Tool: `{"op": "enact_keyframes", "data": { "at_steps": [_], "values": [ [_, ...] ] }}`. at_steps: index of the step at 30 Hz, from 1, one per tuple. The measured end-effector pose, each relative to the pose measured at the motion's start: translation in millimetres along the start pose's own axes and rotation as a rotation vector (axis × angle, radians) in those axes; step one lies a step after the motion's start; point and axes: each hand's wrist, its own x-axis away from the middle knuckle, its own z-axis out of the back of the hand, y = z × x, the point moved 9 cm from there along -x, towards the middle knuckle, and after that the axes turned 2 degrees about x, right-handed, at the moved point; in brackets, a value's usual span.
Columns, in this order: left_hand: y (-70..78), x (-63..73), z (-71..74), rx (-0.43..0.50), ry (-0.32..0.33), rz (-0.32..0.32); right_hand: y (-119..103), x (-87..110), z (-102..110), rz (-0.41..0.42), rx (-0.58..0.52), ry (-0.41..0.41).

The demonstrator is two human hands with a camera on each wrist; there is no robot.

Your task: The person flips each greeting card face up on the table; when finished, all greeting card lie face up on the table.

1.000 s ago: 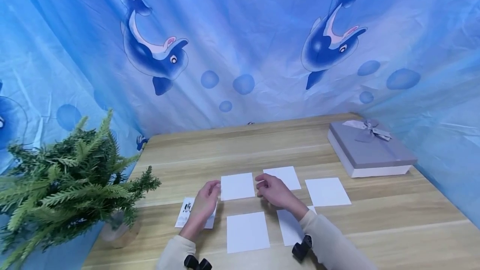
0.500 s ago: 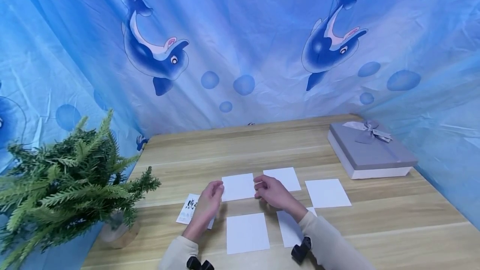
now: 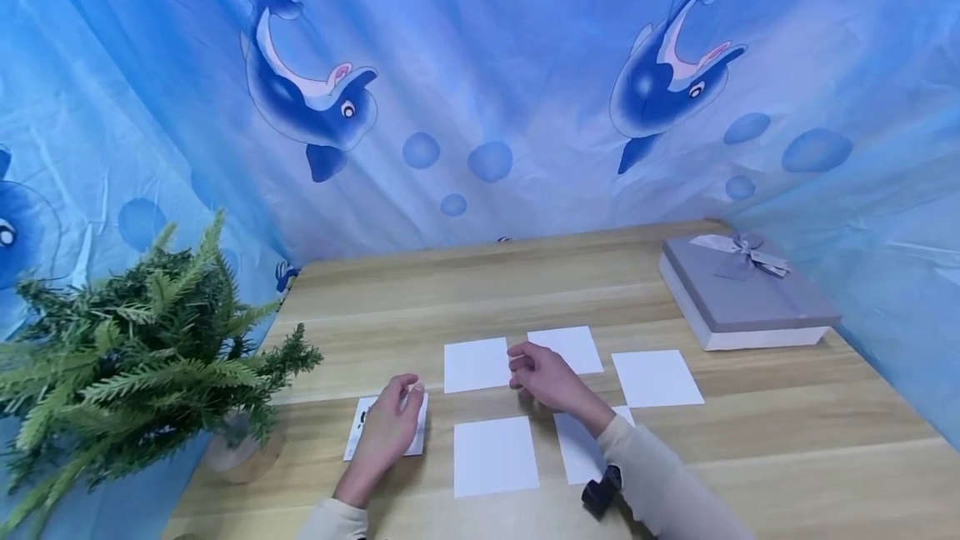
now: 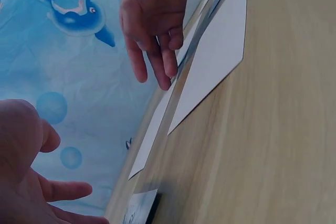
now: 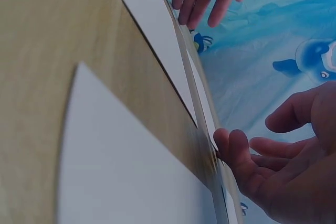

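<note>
In my head view, the printed card (image 3: 357,433) lies at seven o'clock on the table (image 3: 465,294), partly hidden beneath the left hand (image 3: 390,423), whose loosely bent fingers hold nothing; I judge it light, thin, easily creased, best pinched at opposite edges. Off its two o'clock lies a blank card (image 3: 477,366), the right hand's (image 3: 551,377) relaxed, empty fingers at its three o'clock edge, contact unclear to me. Farther out, a gift box (image 3: 750,298) sits between the printed card's two and three o'clock.
</note>
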Motion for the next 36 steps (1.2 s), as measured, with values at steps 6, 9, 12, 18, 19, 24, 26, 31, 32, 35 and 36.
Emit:
{"op": "enact_keyframes", "data": {
  "at_steps": [6, 9, 12, 18, 19, 24, 26, 31, 32, 35, 36],
  "values": [
    [6.1, -6.4, -2.4, 0.0, 0.01, -0.018, 1, -1.4, 3, 0.0, 0.007, -0.007],
    [10.0, -13.9, -7.8, 0.047, 0.001, -0.023, 0, -0.8, 6, 0.003, 0.014, 0.002],
    [12.2, -24.4, -16.2, 0.136, -0.039, 0.017, -1, -1.5, 8, 0.001, 0.01, 0.01],
    [7.0, -32.8, -34.9, 0.269, -0.12, 0.172, -2, -1.0, 3, 0.012, 0.003, -0.006],
    [7.0, -33.0, -36.4, 0.269, -0.121, 0.177, -2, -0.2, 2, 0.017, 0.008, -0.011],
    [6.5, -33.5, -40.0, 0.293, -0.113, 0.182, -3, 2.8, -3, 0.035, 0.035, -0.025],
    [5.4, -33.6, -41.1, 0.315, -0.116, 0.187, -2, 3.2, -3, 0.033, 0.041, -0.022],
    [4.0, -34.4, -41.6, 0.37, -0.115, 0.193, -1, 2.9, -3, 0.031, 0.049, -0.018],
    [4.6, -34.6, -41.2, 0.374, -0.113, 0.189, -1, 2.6, -3, 0.035, 0.049, -0.016],
    [5.9, -35.3, -39.7, 0.38, -0.101, 0.187, -4, 1.6, 0, 0.067, 0.067, 0.02],
    [6.1, -35.6, -39.4, 0.382, -0.095, 0.187, -5, 1.5, 1, 0.08, 0.075, 0.037]
  ]
}}
